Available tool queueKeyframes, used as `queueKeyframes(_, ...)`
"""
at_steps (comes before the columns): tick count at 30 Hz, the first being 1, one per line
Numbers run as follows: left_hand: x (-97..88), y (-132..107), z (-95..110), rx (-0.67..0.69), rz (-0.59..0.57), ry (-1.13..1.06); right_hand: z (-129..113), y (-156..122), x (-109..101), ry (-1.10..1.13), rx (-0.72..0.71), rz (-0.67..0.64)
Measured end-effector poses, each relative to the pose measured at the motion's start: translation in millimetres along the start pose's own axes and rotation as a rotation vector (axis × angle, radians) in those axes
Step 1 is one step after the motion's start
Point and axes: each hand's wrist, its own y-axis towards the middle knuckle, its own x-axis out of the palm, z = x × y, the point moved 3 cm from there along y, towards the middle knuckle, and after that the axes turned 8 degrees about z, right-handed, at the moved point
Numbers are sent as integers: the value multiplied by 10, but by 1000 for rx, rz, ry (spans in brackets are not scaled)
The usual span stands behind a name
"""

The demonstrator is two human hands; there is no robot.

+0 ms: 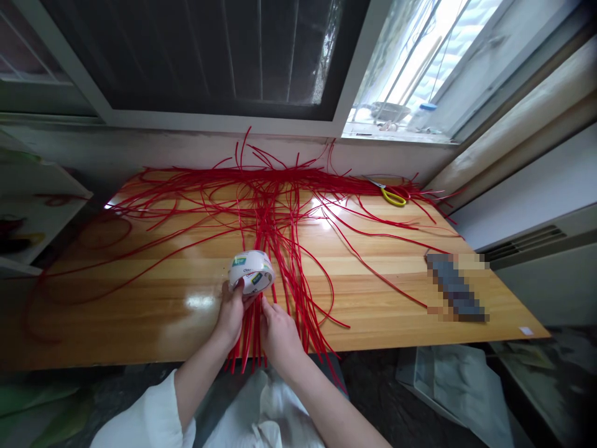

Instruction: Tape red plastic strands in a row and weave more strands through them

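The left hand (232,316) pinches a tape roll (250,264) above red strands (265,223); the right hand (281,335), just beside it, has an unclear grip.

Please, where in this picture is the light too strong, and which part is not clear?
Head view: the bright window at upper right is partly washed out; head view: white glare sits on the wooden table, one patch beside the left hand; head view: mosaic blocks hide detail on a dark object at right.

My red strands (280,177), tan wood-grain surface (373,317)
My sleeve (152,410) white, tape roll (249,264) white with green patches, scissors (385,193) yellow-handled.
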Motion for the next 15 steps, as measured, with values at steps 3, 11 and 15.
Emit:
queueKeyframes(3,-20,6,-34,40,-4,51,-45,3,-39,-13,-8,-9)
queueKeyframes(11,-69,70,-65,151,2,231,-33,0,-47,0,25,2)
queueKeyframes(15,-85,102,-87,207,16,296,-13,-3,-35,2,14,-21)
